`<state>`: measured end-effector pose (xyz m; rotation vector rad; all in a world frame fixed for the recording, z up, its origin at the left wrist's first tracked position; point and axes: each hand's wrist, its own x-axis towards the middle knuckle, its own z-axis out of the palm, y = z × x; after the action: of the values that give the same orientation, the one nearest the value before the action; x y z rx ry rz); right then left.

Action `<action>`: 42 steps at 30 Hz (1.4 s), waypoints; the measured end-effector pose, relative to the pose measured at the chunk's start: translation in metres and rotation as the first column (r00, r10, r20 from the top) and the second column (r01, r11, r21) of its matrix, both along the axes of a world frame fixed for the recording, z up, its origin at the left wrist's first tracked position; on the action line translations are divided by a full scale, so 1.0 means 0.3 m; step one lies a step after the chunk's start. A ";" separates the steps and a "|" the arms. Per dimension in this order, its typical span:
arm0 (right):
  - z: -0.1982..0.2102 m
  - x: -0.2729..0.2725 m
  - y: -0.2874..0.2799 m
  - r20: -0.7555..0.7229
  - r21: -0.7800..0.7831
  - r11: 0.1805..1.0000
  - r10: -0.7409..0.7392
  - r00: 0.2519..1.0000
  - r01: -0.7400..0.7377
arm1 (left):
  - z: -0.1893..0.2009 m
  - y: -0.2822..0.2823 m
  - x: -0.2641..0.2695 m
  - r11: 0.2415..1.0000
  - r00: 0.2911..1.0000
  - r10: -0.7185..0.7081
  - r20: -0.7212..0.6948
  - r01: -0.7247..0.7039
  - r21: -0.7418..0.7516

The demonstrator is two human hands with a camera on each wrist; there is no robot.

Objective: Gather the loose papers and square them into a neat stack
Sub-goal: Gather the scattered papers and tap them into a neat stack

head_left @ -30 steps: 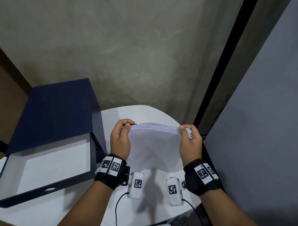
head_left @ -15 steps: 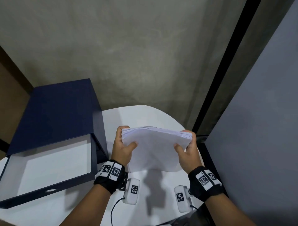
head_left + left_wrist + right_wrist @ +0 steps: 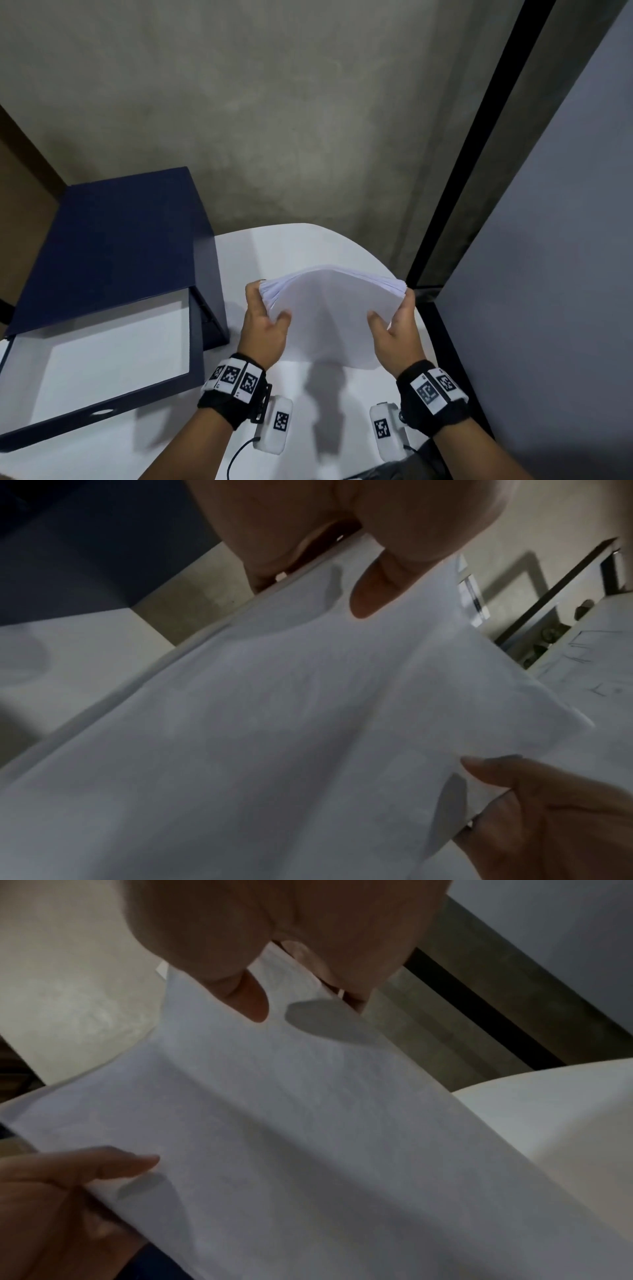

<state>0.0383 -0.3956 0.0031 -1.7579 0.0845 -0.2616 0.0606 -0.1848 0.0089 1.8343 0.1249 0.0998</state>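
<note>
A stack of white papers (image 3: pixel 330 315) stands on its lower edge on the white table (image 3: pixel 301 246), bowed upward in the middle. My left hand (image 3: pixel 265 320) grips its left side, thumb on the near face and fingers behind. My right hand (image 3: pixel 394 320) grips the right side the same way. The left edge is fanned, with sheet edges stepped. In the left wrist view the paper stack (image 3: pixel 291 723) fills the frame, my thumb pressed on it. The right wrist view shows the same sheet face (image 3: pixel 308 1123) under my right thumb.
An open dark blue box file (image 3: pixel 113 253) with a white inside lies on the table to the left, close to my left hand. A grey wall is behind, a black frame and grey panel (image 3: pixel 548 274) at the right. The table's rounded edge is just beyond the papers.
My hands moved from pinching the top corners to holding the sides with thumbs on the near face. The stack tilted and sank toward the table, and now bows upward.
</note>
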 end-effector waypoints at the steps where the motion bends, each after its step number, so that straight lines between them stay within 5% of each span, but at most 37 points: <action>1: -0.008 -0.002 -0.003 -0.012 -0.005 1.000 -0.004 1.000 0.003 | -0.005 -0.002 -0.005 1.000 1.000 0.002 -0.024 -0.001 0.011; 10: 0.026 0.045 0.005 0.042 -0.037 0.999 -0.019 0.999 0.020 | -0.003 0.008 0.055 0.997 0.997 0.071 0.011 -0.071 -0.032; 17: -0.015 0.038 -0.005 -0.059 -0.030 0.999 -0.011 0.998 0.009 | -0.038 0.031 0.066 0.998 0.995 0.039 -0.089 -0.043 -0.045; 24: 0.023 0.067 0.002 -0.024 0.033 0.999 -0.037 0.999 0.038 | -0.008 0.028 0.080 0.998 0.999 0.044 0.031 -0.042 -0.057; 31: -0.053 0.014 -0.004 -0.157 -0.035 0.999 -0.002 0.988 -0.004 | -0.079 0.035 0.031 0.992 0.978 0.064 -0.200 -0.084 -0.095; 35: -0.001 0.020 0.006 -0.045 -0.018 0.999 -0.049 0.998 0.048 | -0.084 0.048 0.036 0.991 0.992 0.065 -0.111 -0.077 -0.109; 39: 0.160 0.041 0.029 0.372 -0.264 0.954 -0.037 0.927 0.144 | -0.073 0.047 0.047 0.998 0.998 0.026 -0.051 -0.029 -0.059; 42: 0.282 0.055 0.077 0.331 -0.736 0.667 0.206 0.921 0.116 | -0.056 0.020 0.050 0.999 0.999 -0.034 0.028 0.034 -0.017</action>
<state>0.0547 -0.3725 0.0878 -2.4911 -0.4260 -0.6843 0.0757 -0.1789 -0.0080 1.8166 0.0749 0.1001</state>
